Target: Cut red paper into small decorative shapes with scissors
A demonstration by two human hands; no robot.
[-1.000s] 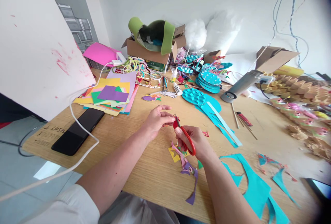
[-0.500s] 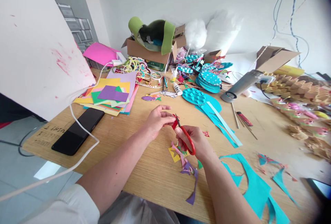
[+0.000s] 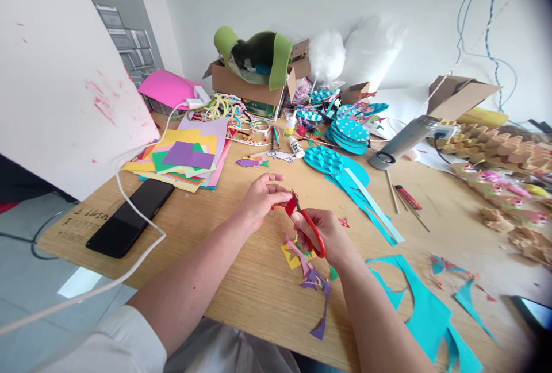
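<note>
My left hand (image 3: pixel 264 200) pinches a small piece of red paper (image 3: pixel 291 206) between thumb and fingers near the middle of the table. My right hand (image 3: pixel 321 232) is closed around the handles of red-handled scissors (image 3: pixel 315 234), their blades pointing up and left at the red piece. Just below the hands lie a yellow scrap (image 3: pixel 291 257) with a star-shaped outline, pink strips and a curled purple strip (image 3: pixel 319 327). A small red patterned scrap (image 3: pixel 344 222) rests right of my right hand.
Coloured paper sheets (image 3: pixel 188 155) and a black phone (image 3: pixel 130 218) lie at left, crossed by a white cable. Turquoise cut-outs (image 3: pixel 429 310) are at right. Behind stand a glue bottle (image 3: pixel 296 147), a metal cylinder (image 3: pixel 403 143) and a cardboard box (image 3: pixel 245 87).
The red paper in my left hand has tilted slightly, and more of it shows beside the blades. Both hands stay in nearly the same place.
</note>
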